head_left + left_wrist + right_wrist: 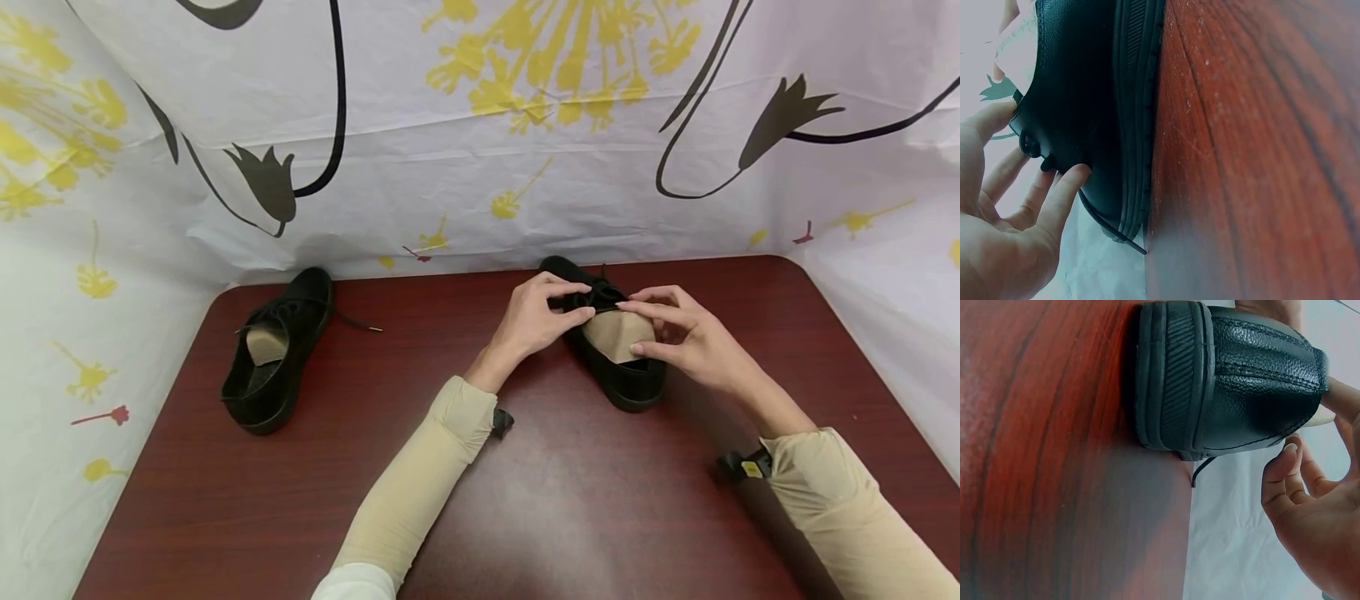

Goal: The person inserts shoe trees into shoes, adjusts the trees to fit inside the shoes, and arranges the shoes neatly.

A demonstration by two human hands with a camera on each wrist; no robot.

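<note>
A black lace-up shoe (633, 387) stands on the table at the right, its toe towards the back. Inside its opening sits a folded brown paper or cardboard insert (618, 335). My left hand (531, 317) grips the shoe's upper by the laces, thumb at the edge of the opening, fingers lower at the lacing. From the other side, my right hand (693, 337) holds the insert between thumb and fingers. The right wrist view shows the shoe's heel (1260, 381), with the right fingers by the rim; most of the insert is hidden there.
Another black lace-up shoe (258, 408) stands at the table's left with a similar brown insert (266, 343) inside; its lace trails to the right. The dark red wooden table (420, 358) meets a patterned white sheet (450, 183) behind and at both sides.
</note>
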